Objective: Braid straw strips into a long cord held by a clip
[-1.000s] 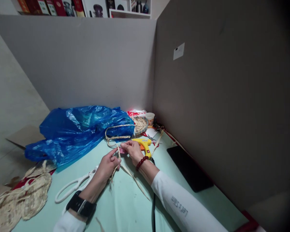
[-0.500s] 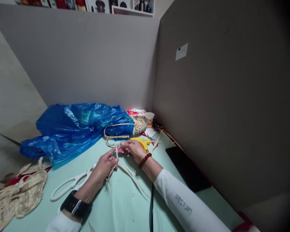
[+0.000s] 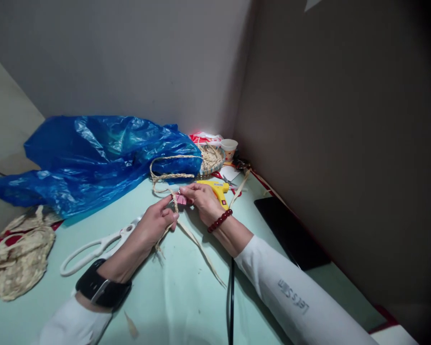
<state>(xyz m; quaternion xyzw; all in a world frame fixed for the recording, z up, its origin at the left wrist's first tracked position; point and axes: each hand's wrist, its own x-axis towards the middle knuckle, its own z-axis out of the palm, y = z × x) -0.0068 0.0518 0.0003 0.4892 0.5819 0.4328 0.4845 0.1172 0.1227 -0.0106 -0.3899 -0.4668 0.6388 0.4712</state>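
Note:
My left hand (image 3: 161,218) is closed on a braided straw cord (image 3: 175,202), pinched between thumb and fingers. Loose straw ends (image 3: 197,242) trail below this hand towards the table. From the braid, the cord loops up and back over the blue bag. Just right of the braid, my right hand (image 3: 204,200) has its fingers closed on a small pink object (image 3: 181,199); its kind is partly hidden by the fingers. Behind that hand lies a yellow glue gun (image 3: 221,189). White-handled scissors (image 3: 102,247) lie left of my left forearm.
A blue plastic bag (image 3: 111,153) fills the back left. A woven straw piece (image 3: 211,160), a paper cup (image 3: 229,149) and red-handled scissors (image 3: 224,178) sit at the back. Braided straw (image 3: 25,258) lies left. A black flat panel (image 3: 290,232) and black cable (image 3: 231,302) are on the right.
The view has tilted down, so the table things appear higher up. Both hands keep their hold at the braid, with only slight finger movement.

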